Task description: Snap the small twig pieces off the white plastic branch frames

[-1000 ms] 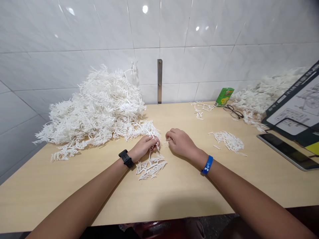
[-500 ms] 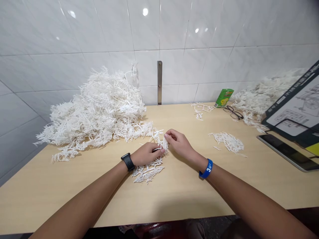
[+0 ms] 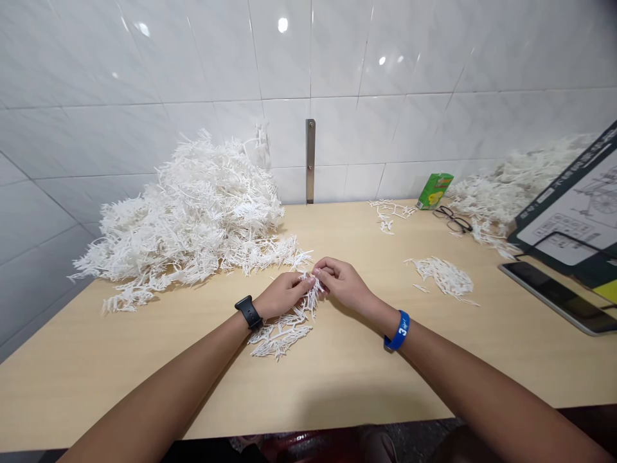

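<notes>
Clamping white sprig [image 3: 313, 297] in left hand [image 3: 282, 297] grip and pinching its strands with right hand [image 3: 346, 284], front-right of big white heap [image 3: 207, 209]; seemingly mid-separation, so needs steady left hold and light, clean right pull.

It looks like a small indoor workspace, though exactly what kind is unclear: a plain wood-look tabletop [image 3: 357, 379] stands against a glossy marbled tile wall [image 3: 193, 71], with heaped white branching pieces [image 3: 202, 206] at left, while eyeglasses [image 3: 452, 219] and a green carton [image 3: 434, 191] sit at right.
</notes>
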`<state>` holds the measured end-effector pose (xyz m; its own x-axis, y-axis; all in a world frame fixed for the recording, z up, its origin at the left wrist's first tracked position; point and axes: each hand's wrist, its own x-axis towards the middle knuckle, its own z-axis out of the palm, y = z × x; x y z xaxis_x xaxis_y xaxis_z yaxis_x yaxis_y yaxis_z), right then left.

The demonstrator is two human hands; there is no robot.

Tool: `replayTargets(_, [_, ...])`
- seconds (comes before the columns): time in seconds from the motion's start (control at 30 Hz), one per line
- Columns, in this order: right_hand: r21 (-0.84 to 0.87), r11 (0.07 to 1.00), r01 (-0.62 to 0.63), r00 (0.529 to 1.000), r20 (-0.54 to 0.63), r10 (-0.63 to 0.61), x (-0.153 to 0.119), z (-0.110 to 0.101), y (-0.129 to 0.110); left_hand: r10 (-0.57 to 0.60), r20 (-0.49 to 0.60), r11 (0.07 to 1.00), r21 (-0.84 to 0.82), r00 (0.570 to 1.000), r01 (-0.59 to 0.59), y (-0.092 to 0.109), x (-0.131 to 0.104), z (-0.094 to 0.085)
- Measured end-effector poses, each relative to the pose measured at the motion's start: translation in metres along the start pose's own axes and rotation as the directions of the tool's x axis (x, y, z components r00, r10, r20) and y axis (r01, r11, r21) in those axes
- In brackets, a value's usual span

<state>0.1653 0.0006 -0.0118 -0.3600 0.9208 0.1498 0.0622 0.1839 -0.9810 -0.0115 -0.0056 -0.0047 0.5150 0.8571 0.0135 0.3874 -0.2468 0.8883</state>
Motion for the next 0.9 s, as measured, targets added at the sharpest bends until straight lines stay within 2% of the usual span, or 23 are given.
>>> replayTargets(0.2, [-0.105, 0.994, -0.034, 0.999, 0.027, 0.037, 0.001, -0.004, 0.000, 0.000, 0.018, 0.995, -0.095, 1.000, 0.001, -0.007, 0.000, -0.006])
replayTargets(0.33, [-0.154, 0.987, -0.039, 0.997, 0.059, 0.049, 0.001, -0.003, 0.003, 0.014, 0.057, 0.996, -0.088, 0.998, -0.009, -0.011, 0.001, -0.008])
replayTargets(0.43, [-0.009, 0.995, -0.096, 0.993, 0.073, 0.096, 0.004, -0.006, 0.006, 0.006, 0.078, 0.995, -0.097, 0.997, 0.001, -0.010, 0.000, -0.011])
replayTargets(0.5, [0.093, 0.987, -0.129, 0.991, 0.046, 0.125, 0.006, -0.011, 0.008, -0.034, 0.075, 0.990, -0.133, 0.997, 0.044, -0.010, 0.000, -0.012])
replayTargets(0.53, [0.080, 0.990, -0.117, 0.993, 0.011, 0.117, 0.007, -0.014, 0.008, -0.057, 0.070, 0.986, -0.154, 0.996, 0.067, -0.010, 0.000, -0.013])
replayTargets(0.57, [0.008, 0.996, -0.086, 0.996, -0.034, 0.086, 0.008, -0.018, 0.008, -0.075, 0.063, 0.980, -0.177, 0.995, 0.085, -0.010, 0.000, -0.013])
replayTargets(0.63, [-0.260, 0.966, -0.007, 0.994, -0.111, -0.022, 0.009, -0.024, 0.006, -0.082, 0.047, 0.973, -0.212, 0.996, 0.090, -0.011, 0.000, -0.013])
replayTargets(0.7, [-0.496, 0.868, 0.040, 0.981, -0.146, -0.128, 0.009, -0.026, 0.002, -0.059, 0.034, 0.975, -0.213, 0.998, 0.065, -0.012, 0.001, -0.012])
replayTargets(0.73, [-0.557, 0.829, 0.047, 0.974, -0.158, -0.161, 0.008, -0.026, 0.000, -0.047, 0.029, 0.978, -0.202, 0.998, 0.052, -0.013, 0.001, -0.012])
replayTargets(0.8, [-0.575, 0.817, 0.048, 0.968, -0.175, -0.180, 0.007, -0.023, -0.002, -0.038, 0.023, 0.983, -0.177, 0.999, 0.041, -0.014, 0.002, -0.010])
replayTargets(0.9, [-0.429, 0.902, 0.049, 0.988, -0.112, -0.107, 0.005, -0.014, -0.003, -0.031, 0.031, 0.987, -0.156, 0.999, 0.035, -0.014, 0.002, -0.009])
